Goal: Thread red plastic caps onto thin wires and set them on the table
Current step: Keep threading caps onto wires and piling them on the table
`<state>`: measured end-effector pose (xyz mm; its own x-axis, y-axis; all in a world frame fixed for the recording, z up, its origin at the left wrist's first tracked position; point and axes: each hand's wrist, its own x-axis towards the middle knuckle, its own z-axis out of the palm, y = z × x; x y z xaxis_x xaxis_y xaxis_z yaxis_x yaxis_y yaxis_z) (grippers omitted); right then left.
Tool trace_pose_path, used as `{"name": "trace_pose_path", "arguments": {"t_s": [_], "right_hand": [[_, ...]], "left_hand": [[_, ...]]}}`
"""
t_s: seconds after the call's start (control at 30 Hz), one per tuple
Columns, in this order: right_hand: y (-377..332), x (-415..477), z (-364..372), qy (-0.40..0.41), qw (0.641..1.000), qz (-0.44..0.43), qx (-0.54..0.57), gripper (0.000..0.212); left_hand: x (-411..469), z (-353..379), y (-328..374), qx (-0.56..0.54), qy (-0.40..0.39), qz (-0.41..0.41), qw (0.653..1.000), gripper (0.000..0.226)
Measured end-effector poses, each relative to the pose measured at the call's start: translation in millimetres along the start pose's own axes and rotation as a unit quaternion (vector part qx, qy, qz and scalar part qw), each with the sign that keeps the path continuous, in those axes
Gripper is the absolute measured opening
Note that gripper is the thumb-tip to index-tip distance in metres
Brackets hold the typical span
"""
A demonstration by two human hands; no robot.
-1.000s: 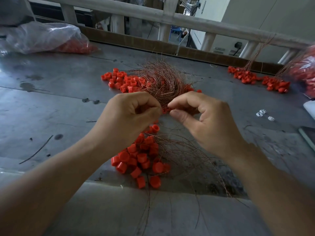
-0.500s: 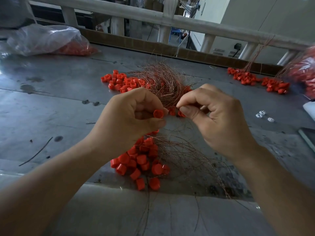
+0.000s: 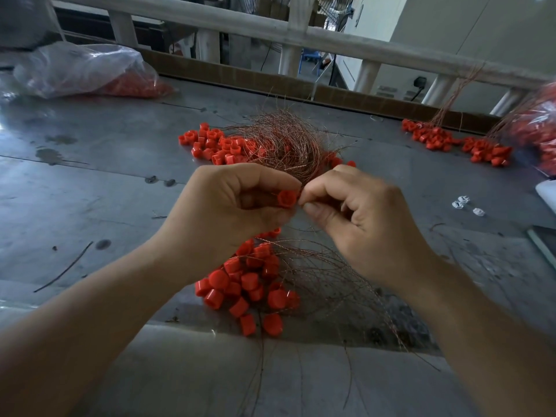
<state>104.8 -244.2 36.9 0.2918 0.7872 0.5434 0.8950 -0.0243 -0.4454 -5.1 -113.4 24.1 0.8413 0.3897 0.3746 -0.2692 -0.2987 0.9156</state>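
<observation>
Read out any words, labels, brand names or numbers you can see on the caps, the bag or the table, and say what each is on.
No text can be read anywhere.
Red cap held in the left hand: no marking visible.
Loose red caps on the table: plain.
Clear plastic bag: no label visible.
Small white pieces: too small to tell.

One head-worn camera looks forward and down, close above the left hand (image 3: 228,212) and right hand (image 3: 370,224), taking in the grey table (image 3: 90,191) out to the far railing (image 3: 331,40)
</observation>
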Motion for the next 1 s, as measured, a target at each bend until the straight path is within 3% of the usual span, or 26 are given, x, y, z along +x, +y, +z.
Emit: {"name": "trace_pose_path", "arguments": {"t_s": [0.37, 1.0], "right_hand": [[-3, 0, -4, -0.018, 1.0, 0.025, 0.003, 0.006], [0, -2, -10, -0.008, 0.999, 0.049, 0.008, 0.007]], "left_hand": [[-1, 0, 2, 0.008, -0.013, 0.011, 1.0, 0.027], [-1, 0, 0, -0.069, -0.064, -0.018, 0.995, 0.03]]}}
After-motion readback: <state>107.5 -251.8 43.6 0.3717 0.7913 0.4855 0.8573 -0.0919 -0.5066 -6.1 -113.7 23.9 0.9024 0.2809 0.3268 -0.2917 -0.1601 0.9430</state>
